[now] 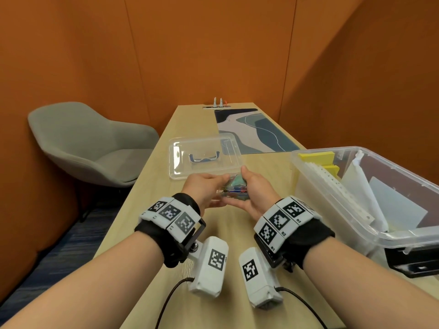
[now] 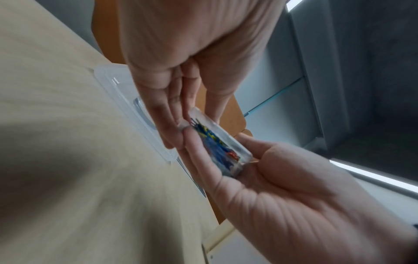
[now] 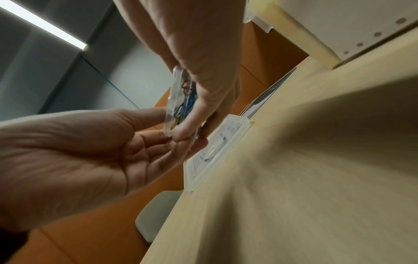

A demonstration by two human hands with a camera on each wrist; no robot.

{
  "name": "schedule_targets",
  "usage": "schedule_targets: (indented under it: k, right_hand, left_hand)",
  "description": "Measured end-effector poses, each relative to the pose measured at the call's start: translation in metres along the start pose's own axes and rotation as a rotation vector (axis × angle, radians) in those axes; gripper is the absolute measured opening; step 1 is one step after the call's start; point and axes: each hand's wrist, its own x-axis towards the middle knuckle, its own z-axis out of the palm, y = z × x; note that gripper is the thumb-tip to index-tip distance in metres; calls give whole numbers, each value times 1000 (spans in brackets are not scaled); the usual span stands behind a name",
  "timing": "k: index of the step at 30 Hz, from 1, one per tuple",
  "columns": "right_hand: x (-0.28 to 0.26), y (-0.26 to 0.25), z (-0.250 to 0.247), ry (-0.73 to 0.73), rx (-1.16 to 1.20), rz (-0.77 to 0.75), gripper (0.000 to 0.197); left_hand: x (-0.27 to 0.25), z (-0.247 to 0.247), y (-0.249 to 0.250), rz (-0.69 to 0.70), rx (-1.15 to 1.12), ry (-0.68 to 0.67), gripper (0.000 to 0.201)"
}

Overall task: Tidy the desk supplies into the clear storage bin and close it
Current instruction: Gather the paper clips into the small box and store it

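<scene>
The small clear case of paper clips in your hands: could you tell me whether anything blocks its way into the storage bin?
Nothing visible does. The case is held between both hands, the bin stands open to the right, and its lid lies apart on the desk.

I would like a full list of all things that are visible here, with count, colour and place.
small case: 1, clear, coloured clips inside, held between both hands
bin lid: 1, clear, blue handle, flat on desk beyond the hands
storage bin: 1, clear, open, desk right; holds yellow pads, white sheets
desk mat: 1, blue-grey pattern, far desk
desk: 1, light wood
chair: 1, grey, left
hands: left hand, right hand, both holding the case
</scene>
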Motion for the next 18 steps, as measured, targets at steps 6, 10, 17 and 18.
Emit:
schedule_targets:
  k: [6, 10, 17, 18]
  right_hand:
    - [-1, 1, 0, 14, 72, -14, 40]
    - [-4, -2, 0, -9, 72, -38, 39]
    - [-14, -9, 0, -61, 63, -20, 36]
    - [-15, -9, -1, -62, 58, -15, 38]
  left_hand:
    - [0, 2, -1, 15, -51, 28, 32]
    - [2, 2, 1, 35, -51, 15, 38]
    - [-1, -2, 9, -59, -12, -109, 19]
    - [-1, -2, 11, -71, 1, -119, 13]
